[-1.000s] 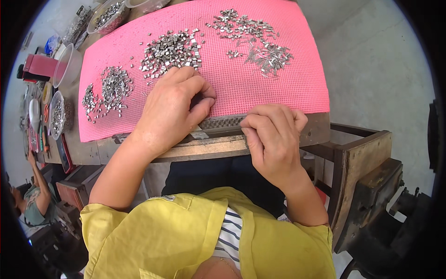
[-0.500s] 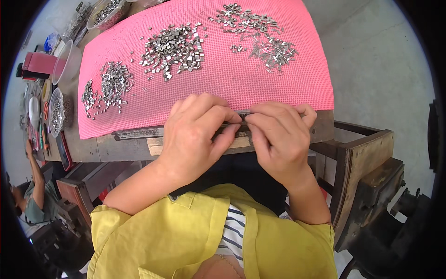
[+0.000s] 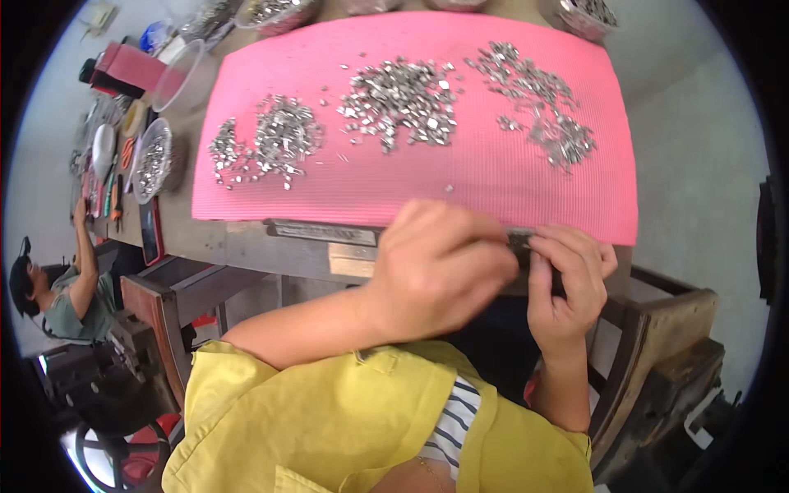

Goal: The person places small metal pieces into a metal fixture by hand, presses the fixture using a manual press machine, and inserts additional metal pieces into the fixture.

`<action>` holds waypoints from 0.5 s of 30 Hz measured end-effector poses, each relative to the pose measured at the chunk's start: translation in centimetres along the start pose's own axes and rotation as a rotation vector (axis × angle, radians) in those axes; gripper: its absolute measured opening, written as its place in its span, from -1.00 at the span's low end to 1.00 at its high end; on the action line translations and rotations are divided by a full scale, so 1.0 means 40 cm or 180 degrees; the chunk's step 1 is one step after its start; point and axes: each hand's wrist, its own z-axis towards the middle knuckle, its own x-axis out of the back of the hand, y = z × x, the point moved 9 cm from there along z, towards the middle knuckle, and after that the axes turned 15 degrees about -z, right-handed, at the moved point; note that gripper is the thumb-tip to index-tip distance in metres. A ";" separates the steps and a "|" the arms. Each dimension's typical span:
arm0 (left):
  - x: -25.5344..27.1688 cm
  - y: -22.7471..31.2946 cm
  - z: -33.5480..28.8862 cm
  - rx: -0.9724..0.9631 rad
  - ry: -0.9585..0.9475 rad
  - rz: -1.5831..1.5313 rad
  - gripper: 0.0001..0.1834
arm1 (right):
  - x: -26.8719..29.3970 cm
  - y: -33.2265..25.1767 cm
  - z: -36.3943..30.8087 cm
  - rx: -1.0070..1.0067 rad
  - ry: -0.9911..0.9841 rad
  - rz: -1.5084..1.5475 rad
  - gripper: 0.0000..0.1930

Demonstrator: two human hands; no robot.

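Observation:
A long dark metal bar (image 3: 325, 232) lies along the near edge of the pink textured mat (image 3: 386, 189). My left hand (image 3: 440, 271), smeared by motion, is over the bar with its fingers curled and pressed together; whatever they hold is hidden. My right hand (image 3: 569, 275) is closed at the bar's right part, thumb and fingertips bent inward, and what is between them is too small to make out. Beyond my hands, several piles of small shiny metal pieces are spread on the mat, among them a middle pile (image 3: 403, 103) of blocky pieces and a right pile (image 3: 563, 138) of thin ones.
The wooden bench (image 3: 214, 246) ends just in front of me. At the left stand a tub of metal parts (image 3: 154, 160) and a clear, tilted container (image 3: 179, 78), near a phone (image 3: 151, 230) and hand tools. Another person (image 3: 74, 296) sits at the far left.
The view has shifted, so the mat and bench appear farther right. My left hand has drawn its fingertips back from the bar and blurs; my right hand stays at the bar.

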 end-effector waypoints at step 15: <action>0.289 0.359 -0.209 -0.3188 0.1049 -0.3642 -0.81 | -0.052 -0.250 0.071 0.0565 -0.0031 0.0386 -0.72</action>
